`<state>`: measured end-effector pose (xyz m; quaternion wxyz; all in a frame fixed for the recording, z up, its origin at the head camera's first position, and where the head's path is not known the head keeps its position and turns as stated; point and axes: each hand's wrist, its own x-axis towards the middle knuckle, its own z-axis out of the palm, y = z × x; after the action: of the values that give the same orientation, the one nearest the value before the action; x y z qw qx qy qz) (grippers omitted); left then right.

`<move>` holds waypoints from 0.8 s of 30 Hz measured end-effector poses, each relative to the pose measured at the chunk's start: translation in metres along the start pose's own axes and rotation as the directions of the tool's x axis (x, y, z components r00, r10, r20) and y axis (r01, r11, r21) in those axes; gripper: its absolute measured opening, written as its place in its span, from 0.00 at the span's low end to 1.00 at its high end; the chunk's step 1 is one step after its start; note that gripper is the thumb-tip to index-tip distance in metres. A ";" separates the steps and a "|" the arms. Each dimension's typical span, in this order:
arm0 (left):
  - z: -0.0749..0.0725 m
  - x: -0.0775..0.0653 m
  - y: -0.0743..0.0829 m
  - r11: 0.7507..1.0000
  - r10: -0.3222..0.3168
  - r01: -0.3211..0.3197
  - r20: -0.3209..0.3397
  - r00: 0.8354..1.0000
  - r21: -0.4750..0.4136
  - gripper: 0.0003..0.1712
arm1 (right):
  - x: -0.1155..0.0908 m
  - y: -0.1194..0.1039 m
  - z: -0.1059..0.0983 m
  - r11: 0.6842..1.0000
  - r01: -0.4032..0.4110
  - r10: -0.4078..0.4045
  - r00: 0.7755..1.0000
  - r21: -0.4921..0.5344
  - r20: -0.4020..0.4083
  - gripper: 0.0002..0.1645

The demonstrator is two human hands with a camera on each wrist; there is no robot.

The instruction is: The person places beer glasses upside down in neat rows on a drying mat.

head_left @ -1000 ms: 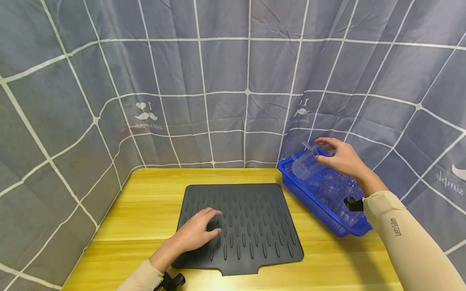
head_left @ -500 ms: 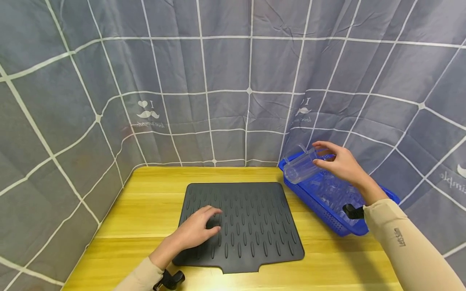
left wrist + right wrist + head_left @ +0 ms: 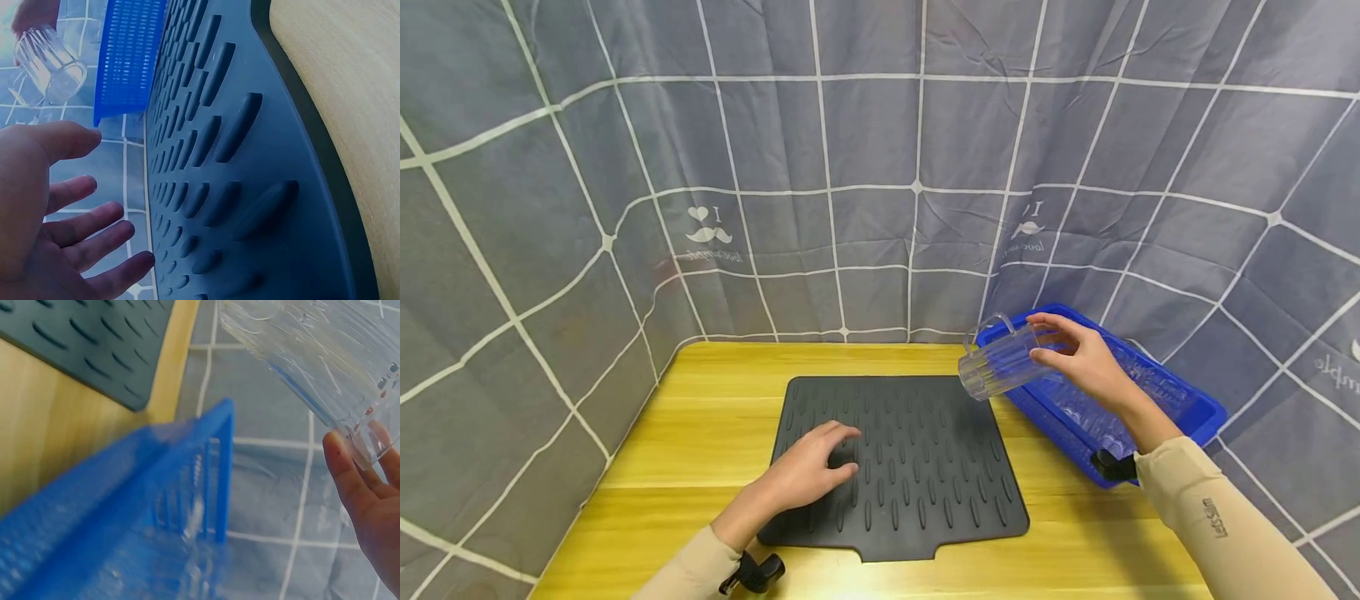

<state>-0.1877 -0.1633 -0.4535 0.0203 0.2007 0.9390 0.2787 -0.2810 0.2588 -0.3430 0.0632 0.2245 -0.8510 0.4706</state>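
Observation:
My right hand [image 3: 1086, 362] holds a clear ribbed mug [image 3: 1003, 360] near its rim, thumb on one side and fingers on the other. Tilted, with its base pointing left and its handle up, the mug hangs between the blue basket [image 3: 1051, 427] and the far right corner of the black ridged mat [image 3: 917, 442]. The right wrist view shows the mug [image 3: 319, 356] above the basket's wall, off the table. Over the left part of the mat, my left hand [image 3: 808, 471] hovers with relaxed, spread fingers and holds nothing; its fingers also show in the left wrist view.
Clear glassware [image 3: 1108, 421] lies inside the basket, its pieces hard to tell apart. Wooden table [image 3: 692, 433] surrounds the mat. A grey curtain [image 3: 880, 225] with white grid lines encloses the back and both sides.
My right hand has carried the mug left and slightly down, from above the basket to the mat's far right corner. The left hand has stayed almost still.

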 end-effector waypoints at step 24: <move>-0.002 0.009 0.008 0.997 0.044 -0.046 -0.051 0.998 -0.056 0.28 | -0.025 0.023 0.075 0.896 -0.124 0.148 0.989 0.427 -0.023 0.28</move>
<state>-0.1936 -0.1549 -0.4467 -0.0036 0.2141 0.9261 0.3105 -0.2614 0.2149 -0.4095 0.0032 0.1600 -0.7399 0.6534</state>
